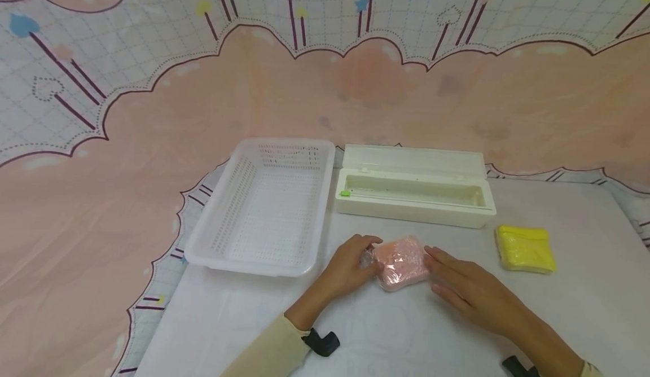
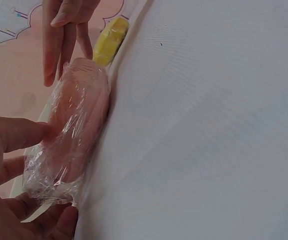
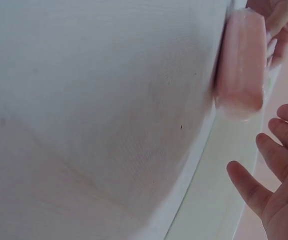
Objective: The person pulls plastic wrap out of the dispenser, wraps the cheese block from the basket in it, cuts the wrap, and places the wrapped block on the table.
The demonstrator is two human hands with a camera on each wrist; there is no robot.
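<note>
A pink block wrapped in clear, crinkled plastic lies on the white table in front of the long box. My left hand holds its left end, the thumb on the wrap and the other fingers bent around that end, as the left wrist view shows. Close by the block's right side is my right hand, its fingers extended. In the right wrist view, this right hand has spread fingers, a gap from the pink block, and nothing in its palm.
A yellow wrapped block lies to the right. Behind the hands stands a long white box with its lid raised and a small green piece at its left. A white perforated basket sits at the left; a patterned cloth hangs behind.
</note>
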